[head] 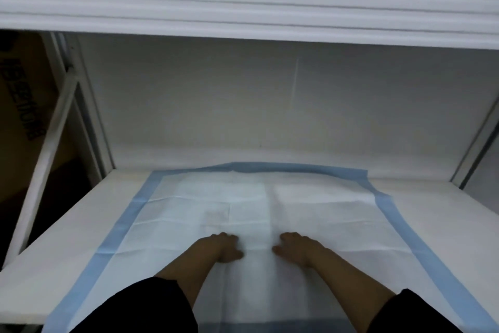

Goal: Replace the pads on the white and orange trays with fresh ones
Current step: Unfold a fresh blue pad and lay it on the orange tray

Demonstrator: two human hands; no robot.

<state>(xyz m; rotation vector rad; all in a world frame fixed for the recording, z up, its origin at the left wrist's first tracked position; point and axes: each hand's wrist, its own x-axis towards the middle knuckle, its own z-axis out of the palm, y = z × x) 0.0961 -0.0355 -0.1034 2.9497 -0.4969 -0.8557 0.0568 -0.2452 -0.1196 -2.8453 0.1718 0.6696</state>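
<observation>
Both sleeves point(151, 308) framed the shot, left hand point(225, 249) and right hand point(293, 247) pressing flat, fingers loosely together, on the pad point(189, 211) covering the white tray point(432, 214). Uneven smoothing could've bunched that lifted far edge imo.

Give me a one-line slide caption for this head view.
Both hands, left and right, press flat on a blue-bordered pad spread over the white tray.

pad point(310, 205) – matt, creased, paper-like | tray point(437, 214) – smooth white, perhaps plastic | frame point(46, 149) – white metal
</observation>
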